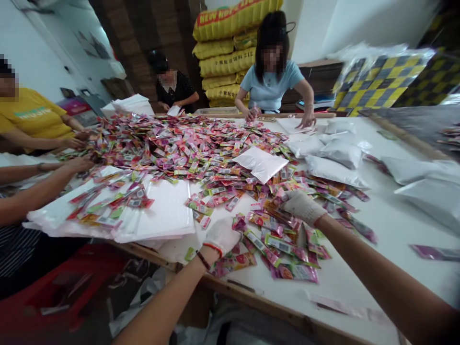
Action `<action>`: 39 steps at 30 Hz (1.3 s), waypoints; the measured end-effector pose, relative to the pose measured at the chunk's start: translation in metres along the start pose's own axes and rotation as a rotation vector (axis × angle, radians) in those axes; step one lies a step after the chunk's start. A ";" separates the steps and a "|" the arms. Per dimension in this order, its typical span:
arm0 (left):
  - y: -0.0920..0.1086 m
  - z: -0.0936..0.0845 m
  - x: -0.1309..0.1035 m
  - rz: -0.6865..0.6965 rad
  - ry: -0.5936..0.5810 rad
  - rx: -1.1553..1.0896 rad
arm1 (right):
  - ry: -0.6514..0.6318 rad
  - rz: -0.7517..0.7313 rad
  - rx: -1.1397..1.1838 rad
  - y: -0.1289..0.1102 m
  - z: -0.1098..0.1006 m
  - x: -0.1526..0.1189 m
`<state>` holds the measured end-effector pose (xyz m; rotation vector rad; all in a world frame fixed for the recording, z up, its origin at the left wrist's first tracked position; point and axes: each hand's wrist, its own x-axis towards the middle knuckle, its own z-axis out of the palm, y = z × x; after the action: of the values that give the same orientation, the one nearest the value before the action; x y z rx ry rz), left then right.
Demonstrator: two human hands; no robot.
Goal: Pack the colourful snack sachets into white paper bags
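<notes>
Both my hands wear white gloves with fingertips bare or hidden among small colourful packets. My left hand (223, 235) is at the left side of a loose group of packets (264, 242) near the table's front edge; its fingers are curled at a pink packet (239, 222). To the right, my right hand (302, 207) has its fingers closed on packets at the upper edge of that group. A large heap of packets (187, 143) spreads behind my hands, with a white bag (261, 164) lying on it.
Stacked white bags (163, 211) with packets on top lie at left. Filled white bags (336, 170) sit at right. Several people work around the wooden-edged table (258, 303). Yellow sacks (226, 64) are piled behind. A red stool (72, 292) stands at lower left.
</notes>
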<state>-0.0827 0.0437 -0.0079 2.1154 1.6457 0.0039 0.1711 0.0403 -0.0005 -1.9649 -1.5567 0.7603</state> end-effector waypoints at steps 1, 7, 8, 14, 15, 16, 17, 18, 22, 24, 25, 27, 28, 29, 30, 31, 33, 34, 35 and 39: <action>-0.001 -0.002 -0.001 0.002 0.013 -0.023 | 0.021 -0.014 -0.013 0.001 -0.006 0.001; -0.004 -0.019 -0.002 0.086 0.137 -0.338 | 0.060 -0.164 -0.214 -0.001 -0.002 -0.001; -0.003 -0.021 -0.003 0.075 0.132 -0.375 | 0.011 -0.172 -0.242 -0.003 0.006 -0.001; -0.001 -0.023 -0.009 0.037 0.113 -0.483 | -0.153 -0.128 -0.353 -0.008 0.032 -0.002; -0.004 -0.023 -0.010 0.040 0.105 -0.501 | -0.133 -0.121 -0.323 -0.006 0.025 -0.003; -0.007 -0.023 -0.011 0.052 0.105 -0.514 | -0.108 -0.116 -0.280 -0.004 0.016 -0.004; -0.010 -0.023 -0.010 0.080 0.114 -0.521 | -0.079 -0.111 -0.226 -0.002 0.005 -0.006; -0.011 -0.023 -0.009 0.131 0.122 -0.524 | -0.054 -0.105 -0.167 0.000 -0.005 -0.008; 0.007 -0.015 0.008 0.473 0.052 -0.435 | -0.004 -0.092 -0.097 0.004 -0.023 -0.012; 0.027 -0.006 0.022 0.662 0.005 -0.267 | -0.024 -0.084 -0.194 0.004 -0.011 -0.012; 0.038 0.000 0.030 0.732 -0.003 -0.148 | -0.047 -0.076 -0.259 0.003 -0.003 -0.011; 0.054 0.010 0.043 0.801 -0.013 0.092 | -0.106 -0.049 -0.364 0.002 0.013 -0.011; 0.059 0.012 0.048 0.806 -0.008 0.186 | -0.128 -0.037 -0.393 0.001 0.018 -0.011; 0.062 0.013 0.051 0.805 0.008 0.249 | -0.139 -0.029 -0.407 0.000 0.019 -0.011; 0.062 0.011 0.052 0.801 0.035 0.272 | -0.141 -0.023 -0.407 -0.001 0.017 -0.012; 0.060 0.007 0.052 0.790 0.069 0.252 | -0.134 -0.023 -0.399 -0.001 0.013 -0.012; 0.051 -0.008 0.047 0.710 0.116 0.109 | -0.077 -0.052 -0.377 -0.001 -0.002 -0.012; 0.044 -0.017 0.043 0.641 0.124 0.010 | -0.034 -0.074 -0.363 0.000 -0.009 -0.012; 0.038 -0.027 0.039 0.564 0.127 -0.087 | 0.005 -0.095 -0.349 0.001 -0.016 -0.011; 0.016 -0.046 0.022 0.273 0.112 -0.203 | 0.004 -0.080 -0.365 0.005 -0.015 -0.003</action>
<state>-0.0744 0.0767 0.0326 2.1953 1.3382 0.3660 0.1845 0.0358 0.0073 -2.1349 -1.8643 0.4631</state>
